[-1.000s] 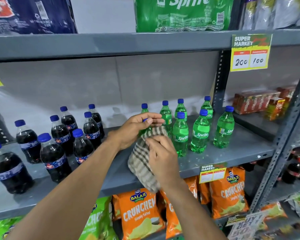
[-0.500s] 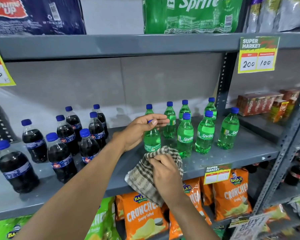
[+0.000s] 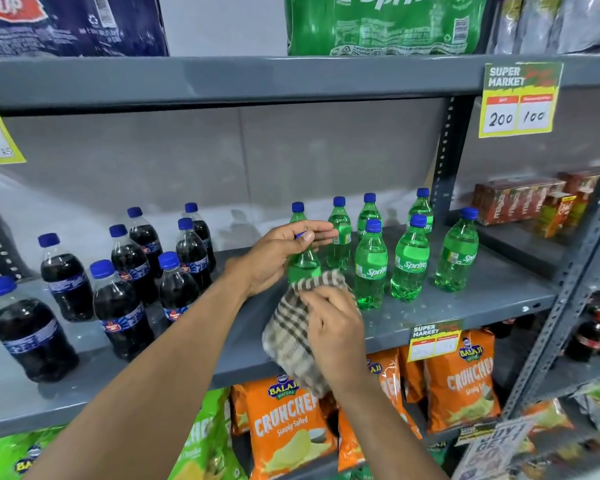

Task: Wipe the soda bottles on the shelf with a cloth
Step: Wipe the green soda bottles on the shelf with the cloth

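My left hand grips the cap and neck of a green Sprite bottle standing on the grey shelf. Below it, my right hand presses a brown checked cloth against the bottle's lower body; the bottle's base is hidden behind the cloth. Several more green Sprite bottles with blue caps stand to the right. On the left of the same shelf is a group of several dark cola bottles.
Orange chip bags and green chip bags fill the shelf below. Shrink-wrapped soda packs lie on the top shelf. A price tag hangs at upper right. Red boxes fill the right bay behind a metal upright.
The cloth in my right hand went down the bottle to its base, then came back up onto the lower body. My left hand stayed on the cap.
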### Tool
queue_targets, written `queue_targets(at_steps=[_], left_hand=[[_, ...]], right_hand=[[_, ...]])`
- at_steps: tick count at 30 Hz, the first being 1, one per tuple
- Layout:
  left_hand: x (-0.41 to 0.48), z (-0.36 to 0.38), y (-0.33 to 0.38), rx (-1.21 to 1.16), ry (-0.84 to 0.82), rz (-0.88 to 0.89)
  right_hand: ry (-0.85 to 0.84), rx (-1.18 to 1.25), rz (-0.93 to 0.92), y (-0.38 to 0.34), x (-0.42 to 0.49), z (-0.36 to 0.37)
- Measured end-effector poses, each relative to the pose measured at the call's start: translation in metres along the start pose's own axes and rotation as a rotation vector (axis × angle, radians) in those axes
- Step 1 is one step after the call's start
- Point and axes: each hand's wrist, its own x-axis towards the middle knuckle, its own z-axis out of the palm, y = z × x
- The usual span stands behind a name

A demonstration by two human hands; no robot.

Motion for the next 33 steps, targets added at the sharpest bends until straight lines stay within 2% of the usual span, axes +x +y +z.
queue_targets(at_steps=[4,12,15,21,33], left_hand=[[-0.001,-0.001,-0.002,0.001,-0.001,0.006],[-0.004,-0.001,-0.002,-0.053,-0.022,0.03],[-0.004,-0.002,-0.004,-0.055,-0.015,0.034],[-0.003,-0.003,-0.005,-0.056,-0.025,0.034],[-0.002,-0.004,-0.003,0.033,-0.027,0.03]], right_hand=[[-0.089,-0.023,0.039,0.003,-0.026,0.002],[0.139,0.102,0.125,-0.017,0.014,0.005],[0.14,0.057,0.158,-0.02,0.012,0.007],[0.136,0.163,0.356,-0.016,-0.016,0.007],[0.2,0.17,0.297,-0.033,0.029,0.008]])
